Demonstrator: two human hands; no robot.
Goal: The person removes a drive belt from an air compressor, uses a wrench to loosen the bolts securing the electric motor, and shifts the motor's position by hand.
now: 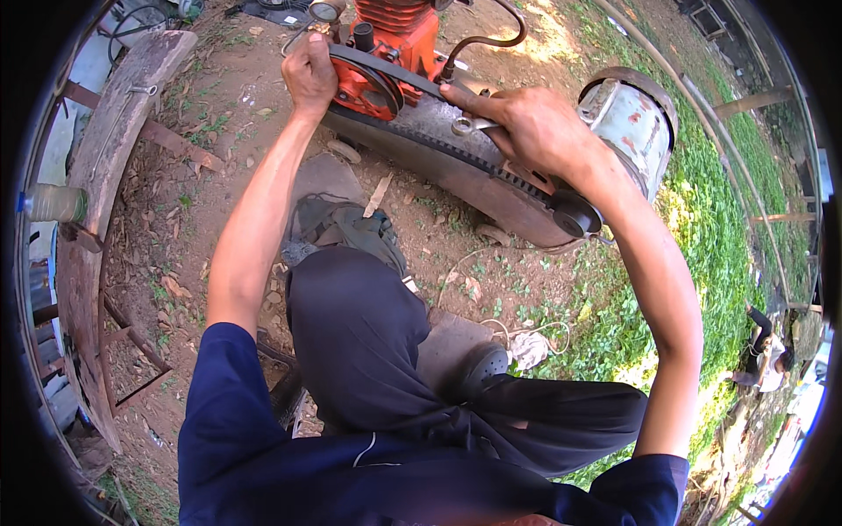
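Observation:
An air compressor with an orange-red pump (405,35) and a long tank (465,184) lies in front of me. Its black drive belt (386,67) runs along the top of the orange flywheel (364,92), and its ribbed lower run stretches to the small dark motor pulley (574,216). Fingers closed, my left hand (311,74) grips the belt at the flywheel's left edge. My right hand (539,127) is closed around a wrench (465,127), whose ring end sticks out below the fingers. That hand's index finger presses on the belt's upper run.
The grey motor (627,123) sits at the compressor's right end. A wooden bench (114,167) on the left carries another wrench (140,89) and a plastic bottle (54,202). Dark cloth (351,228) lies by my knee. Another person (772,359) is far off at right.

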